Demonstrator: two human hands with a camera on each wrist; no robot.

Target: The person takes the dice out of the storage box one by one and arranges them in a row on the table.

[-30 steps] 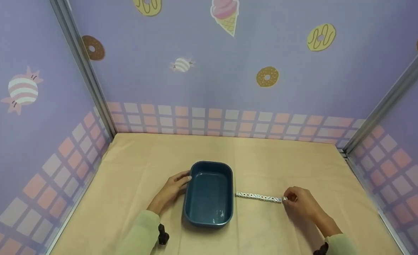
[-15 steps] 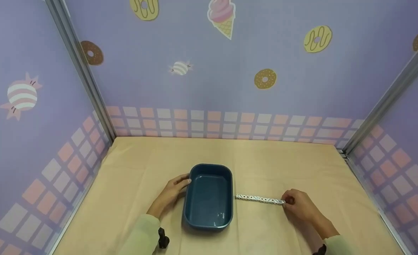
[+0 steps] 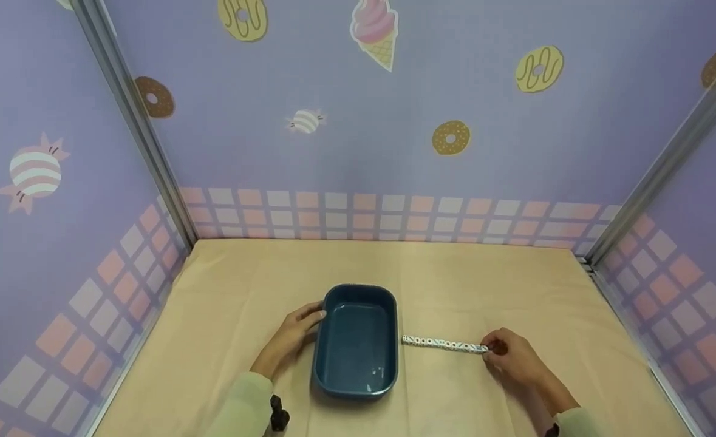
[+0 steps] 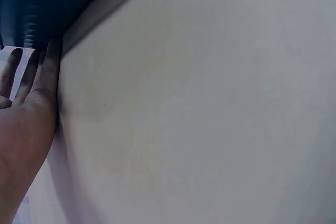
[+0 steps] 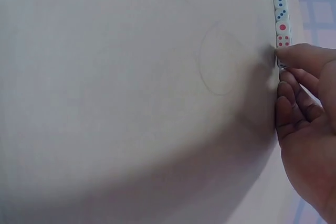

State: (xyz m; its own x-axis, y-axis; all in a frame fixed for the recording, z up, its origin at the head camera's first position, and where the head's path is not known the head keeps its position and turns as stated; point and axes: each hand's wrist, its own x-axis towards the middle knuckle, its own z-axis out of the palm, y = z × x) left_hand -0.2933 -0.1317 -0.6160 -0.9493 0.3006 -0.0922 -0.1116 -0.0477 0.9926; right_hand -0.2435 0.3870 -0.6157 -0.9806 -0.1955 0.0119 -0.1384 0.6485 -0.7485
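A deep blue rectangular dish (image 3: 359,340) stands on the beige cloth. My left hand (image 3: 291,337) is at its left side, fingers extended and fingertips against the outer wall; the left wrist view has those fingers (image 4: 48,69) straight beside the dish wall (image 4: 37,14). To the right of the dish, a straight row of white dice (image 3: 441,344) lies on the cloth. With thumb and forefinger, my right hand (image 3: 518,361) pinches the die at the row's right end. Red and blue pips show on the dice (image 5: 282,14) in the right wrist view; the pinched die is mostly hidden.
The beige cloth (image 3: 242,273) covers the table. Lilac panels (image 3: 358,152) printed with sweets enclose it at the back and both sides, with metal posts (image 3: 133,115) at the corners. A dark wrist mount (image 3: 279,414) is on the left sleeve.
The head view has tilted slightly upward, so everything sits a little lower in it. Both hands keep nearly the same places at the dish and the row's right end.
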